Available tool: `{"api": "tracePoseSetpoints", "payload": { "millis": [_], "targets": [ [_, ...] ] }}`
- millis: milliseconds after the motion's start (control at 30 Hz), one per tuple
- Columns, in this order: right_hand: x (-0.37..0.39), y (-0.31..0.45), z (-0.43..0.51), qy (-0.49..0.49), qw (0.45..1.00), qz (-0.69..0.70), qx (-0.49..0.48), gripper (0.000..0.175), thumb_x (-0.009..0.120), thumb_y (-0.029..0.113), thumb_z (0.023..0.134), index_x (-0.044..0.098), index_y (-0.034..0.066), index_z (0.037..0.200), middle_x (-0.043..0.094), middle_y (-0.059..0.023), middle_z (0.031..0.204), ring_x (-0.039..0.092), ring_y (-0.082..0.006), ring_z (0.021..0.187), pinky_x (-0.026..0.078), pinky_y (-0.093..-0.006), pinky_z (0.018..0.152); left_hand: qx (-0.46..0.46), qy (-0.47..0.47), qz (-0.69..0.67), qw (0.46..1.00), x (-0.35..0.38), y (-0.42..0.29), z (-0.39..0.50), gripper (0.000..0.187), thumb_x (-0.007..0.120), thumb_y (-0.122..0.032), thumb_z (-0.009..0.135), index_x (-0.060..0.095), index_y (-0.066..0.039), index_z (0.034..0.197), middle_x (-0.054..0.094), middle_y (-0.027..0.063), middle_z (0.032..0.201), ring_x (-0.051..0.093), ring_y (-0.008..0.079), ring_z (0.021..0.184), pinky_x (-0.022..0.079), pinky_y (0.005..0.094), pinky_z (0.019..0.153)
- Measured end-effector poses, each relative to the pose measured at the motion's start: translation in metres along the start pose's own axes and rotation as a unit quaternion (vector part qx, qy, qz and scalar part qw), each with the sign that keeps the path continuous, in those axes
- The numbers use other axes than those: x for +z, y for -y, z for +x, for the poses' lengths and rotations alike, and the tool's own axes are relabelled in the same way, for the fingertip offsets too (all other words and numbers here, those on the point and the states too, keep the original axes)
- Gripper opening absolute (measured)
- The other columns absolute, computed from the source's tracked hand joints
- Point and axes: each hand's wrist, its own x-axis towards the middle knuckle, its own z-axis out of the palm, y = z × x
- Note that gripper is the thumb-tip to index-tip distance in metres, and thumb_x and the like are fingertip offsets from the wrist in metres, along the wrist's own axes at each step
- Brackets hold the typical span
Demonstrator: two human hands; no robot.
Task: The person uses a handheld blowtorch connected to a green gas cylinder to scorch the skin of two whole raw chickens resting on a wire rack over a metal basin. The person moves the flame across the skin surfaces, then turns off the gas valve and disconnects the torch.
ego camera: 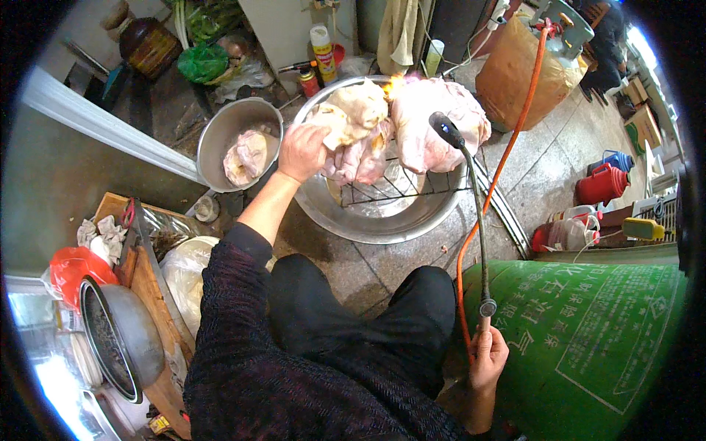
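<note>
My left hand [303, 152] grips the edge of a pale, browned piece of raw meat [358, 107] at the left of a wire rack [405, 194]. The rack lies across a wide metal basin [380, 237]. Beside that piece, a large pink piece of raw meat with skin [436, 121] rests on the right of the rack. My right hand [487, 353] is closed around the handle of a long gas torch [481, 237], whose dark head [447, 130] is over the large piece. Orange flame [394, 87] shows at the far side, between the pieces. An orange hose [503, 165] runs beside the torch.
A metal pot [205, 157] with raw meat stands left of the basin. A green gas cylinder [579, 331] is close at my right; another cylinder [562, 27], partly in a brown bag, stands farther off. A spray can [322, 52] stands behind the basin. Red and blue flasks [602, 183] lie right.
</note>
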Motion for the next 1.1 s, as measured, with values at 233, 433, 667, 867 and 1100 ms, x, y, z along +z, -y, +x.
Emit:
{"api": "tracePoseSetpoints", "payload": {
  "millis": [233, 433, 667, 867, 1100],
  "targets": [
    [-0.001, -0.001, -0.003, -0.012, 1.0, 0.011, 0.013, 0.024, 0.052, 0.017, 0.097, 0.061, -0.0047, 0.103, 0.052, 0.0036, 0.074, 0.044, -0.0048, 0.063, 0.034, -0.0203, 0.056, -0.152, 0.042, -0.065, 0.985, -0.008, 0.018, 0.068, 0.029, 0.062, -0.015, 0.076, 0.061, -0.011, 0.105, 0.067, 0.011, 0.09, 0.062, 0.0327, 0.084, 0.049, 0.0413, 0.077],
    [-0.005, -0.003, -0.007, -0.015, 0.999, 0.017, 0.026, 0.026, 0.053, 0.02, 0.097, 0.061, -0.0039, 0.104, 0.052, 0.0038, 0.074, 0.043, -0.0046, 0.062, 0.033, -0.0201, 0.055, -0.2, 0.086, -0.074, 0.973, -0.008, 0.01, 0.078, 0.032, 0.063, -0.02, 0.077, 0.059, -0.01, 0.107, 0.068, 0.0115, 0.095, 0.063, 0.0319, 0.089, 0.049, 0.0418, 0.079],
    [-0.007, -0.008, -0.004, -0.015, 1.0, 0.007, 0.016, 0.028, 0.052, 0.023, 0.097, 0.059, -0.0035, 0.104, 0.051, 0.0034, 0.071, 0.042, -0.0042, 0.058, 0.031, -0.0194, 0.052, -0.184, 0.063, -0.08, 0.978, -0.011, 0.006, 0.068, 0.028, 0.065, -0.015, 0.075, 0.058, -0.01, 0.102, 0.068, 0.0119, 0.094, 0.063, 0.0323, 0.087, 0.049, 0.0418, 0.078],
    [-0.009, -0.015, -0.005, -0.024, 1.0, -0.008, -0.007, 0.03, 0.051, 0.025, 0.098, 0.059, -0.0035, 0.103, 0.051, 0.0025, 0.07, 0.043, -0.0043, 0.057, 0.033, -0.0197, 0.051, -0.199, 0.019, -0.023, 0.98, -0.041, 0.03, 0.101, 0.023, 0.062, -0.016, 0.076, 0.058, -0.01, 0.098, 0.067, 0.0128, 0.085, 0.064, 0.0322, 0.08, 0.051, 0.0413, 0.072],
    [-0.01, -0.014, -0.003, -0.017, 1.0, 0.016, -0.008, 0.03, 0.051, 0.022, 0.097, 0.059, -0.0052, 0.106, 0.053, 0.0037, 0.076, 0.042, -0.0039, 0.063, 0.033, -0.0194, 0.056, -0.235, 0.041, 0.009, 0.971, -0.156, 0.055, 0.112, 0.026, 0.061, -0.023, 0.077, 0.059, -0.011, 0.099, 0.067, 0.0106, 0.083, 0.066, 0.0287, 0.078, 0.051, 0.0397, 0.069]
  ]
}}
